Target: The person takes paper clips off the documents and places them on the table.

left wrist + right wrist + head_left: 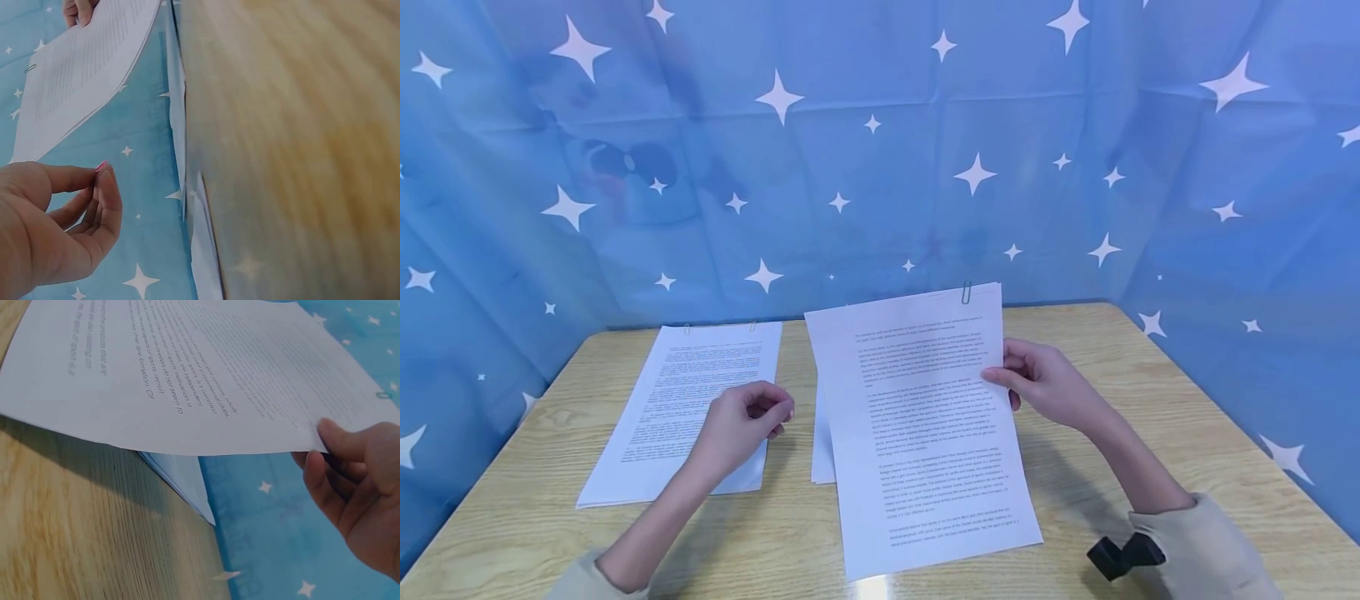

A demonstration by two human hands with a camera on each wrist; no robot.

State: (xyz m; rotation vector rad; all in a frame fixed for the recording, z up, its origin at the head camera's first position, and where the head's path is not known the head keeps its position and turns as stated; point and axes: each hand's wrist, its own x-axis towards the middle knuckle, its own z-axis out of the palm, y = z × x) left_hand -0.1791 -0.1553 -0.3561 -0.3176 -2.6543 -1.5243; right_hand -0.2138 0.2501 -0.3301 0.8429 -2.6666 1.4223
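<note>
Two hands: right hand grips clipped sheets at their three-o'clock edge, raised mid-table; left hand pinches a pink clip. Best slid squarely over the top edge.

Two bare forearms are seen in the head view, each ending in a pale beige sleeve pushed back from the wrist. The left sleeve is cut off by the lower edge; the right sleeve is bulkier and softly creased. A small black angular mount is strapped beside the right cuff. The left hand and right hand are ungloved, with no rings seen.
</note>
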